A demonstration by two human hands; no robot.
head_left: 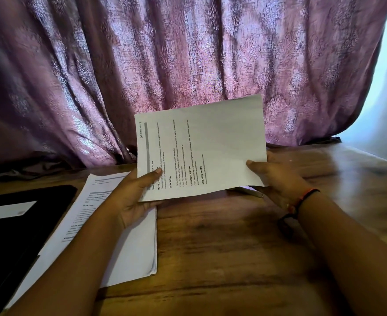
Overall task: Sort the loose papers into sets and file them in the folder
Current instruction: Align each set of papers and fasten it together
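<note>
You hold a printed white sheet of paper up above the brown wood-grain table, turned sideways so its lines of text run up the page. Your left hand pinches the sheet's lower left corner, thumb pressed flat on the printed face and fingers curled under and behind it. Your right hand grips the lower right corner the same way, thumb on the front and fingers out of sight behind the paper. Bold headings read "TASK GOAL", "TASK DESCRIPTION" and "REQUIRED PROPS", and a handwritten note sits at the sheet's top left corner.

A stack of white printed papers lies flat on the table beneath your left forearm. Its left edge touches a flat black folder at the far left, which carries a white rectangular label on its cover. A red-and-black thread bracelet circles your right wrist. Just under the right hand a pale strip rests on the table, possibly another sheet's edge; the blur leaves it unclear. A purple patterned curtain hangs behind the table.
</note>
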